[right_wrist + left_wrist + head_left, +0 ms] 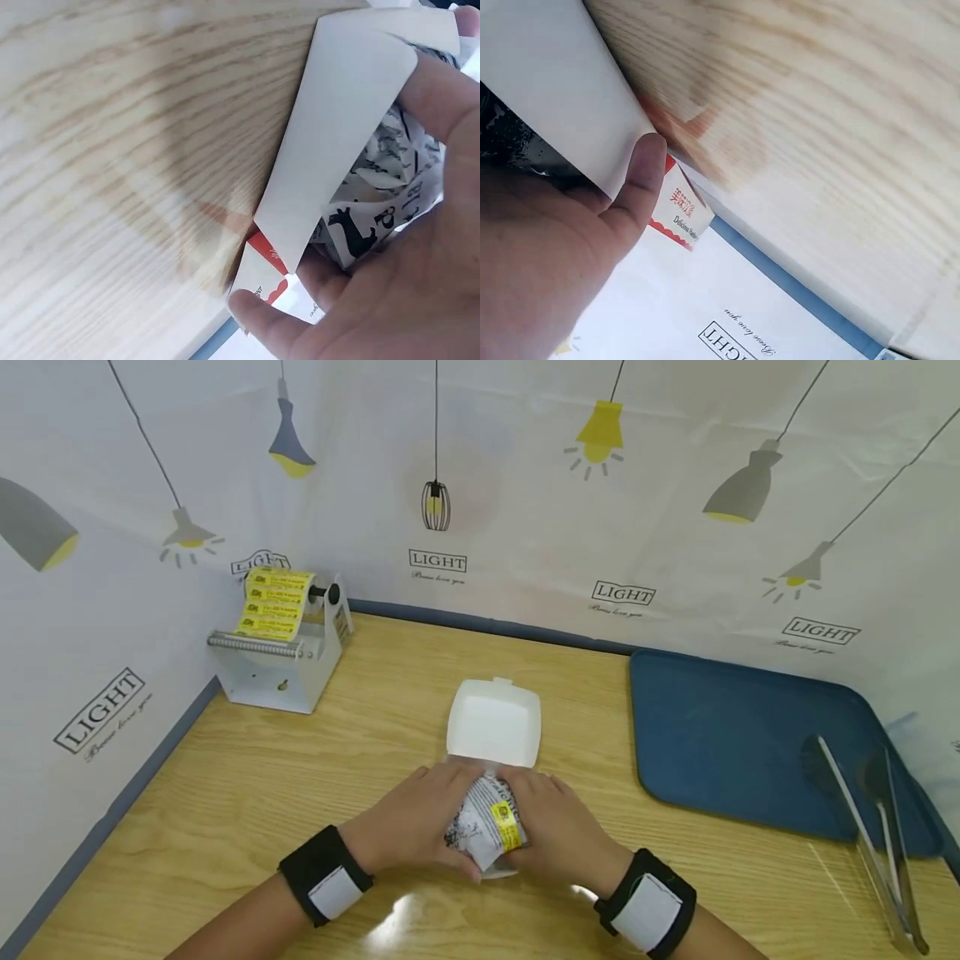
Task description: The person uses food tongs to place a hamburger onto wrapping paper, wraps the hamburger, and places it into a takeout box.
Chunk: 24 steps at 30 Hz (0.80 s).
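A burger (480, 831) wrapped in white paper with black print and a yellow label sits in the base of a white clamshell box, whose lid (495, 725) stands raised behind it. My left hand (420, 818) holds the burger from the left, and my right hand (558, 827) grips it from the right. In the left wrist view a fingertip touches the edge of the box wall (577, 67). The right wrist view has the thumb between wrapper (386, 161) and box wall (337, 97), with another finger on the red-printed part of the box.
Back left stands a label dispenser (273, 672) with a roll of yellow labels (273, 602). A blue tray (735, 735) lies to the right, with metal tongs (873, 852) resting across its front edge. Printed white sheeting (510, 460) rises behind the wooden table (375, 693).
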Tool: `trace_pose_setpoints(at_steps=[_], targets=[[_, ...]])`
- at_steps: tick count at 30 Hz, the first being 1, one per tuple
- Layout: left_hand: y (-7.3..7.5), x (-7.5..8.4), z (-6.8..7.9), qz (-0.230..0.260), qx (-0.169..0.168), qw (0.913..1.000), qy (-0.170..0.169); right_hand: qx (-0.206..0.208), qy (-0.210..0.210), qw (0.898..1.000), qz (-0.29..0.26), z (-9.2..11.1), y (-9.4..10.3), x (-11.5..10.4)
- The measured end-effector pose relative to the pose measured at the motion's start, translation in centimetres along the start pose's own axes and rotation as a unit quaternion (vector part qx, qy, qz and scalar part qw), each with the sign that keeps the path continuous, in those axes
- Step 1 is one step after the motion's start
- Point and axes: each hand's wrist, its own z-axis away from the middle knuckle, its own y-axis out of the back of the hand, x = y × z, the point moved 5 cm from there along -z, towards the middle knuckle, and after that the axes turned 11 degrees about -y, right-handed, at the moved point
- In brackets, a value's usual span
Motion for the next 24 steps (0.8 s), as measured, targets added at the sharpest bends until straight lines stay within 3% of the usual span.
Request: trace_pose_setpoints(at_steps=[6, 12, 18, 24], targets=[[0.2, -0.1, 0.2, 0.047, -0.019, 0.9987, -0.001, 0.005, 0.02, 1.0, 0.018, 0.1, -0.3, 0.3], [0.8, -0.6, 0.8, 0.094, -0.027, 0.9952, -0.001, -0.024, 0.035, 0.999, -0.031, 0.2, -0.1, 1.3], [1.2, -0.8, 0.8, 0.054, -0.013, 0.9984, -0.008, -0.062, 0.029, 0.996, -0.056, 0.6, 0.6, 1.7], [1.1, -0.8, 0.8, 0.031, -0.024, 0.9992, -0.006, -0.03, 0.048, 0.997, -0.046, 0.8, 0.7, 1.5]])
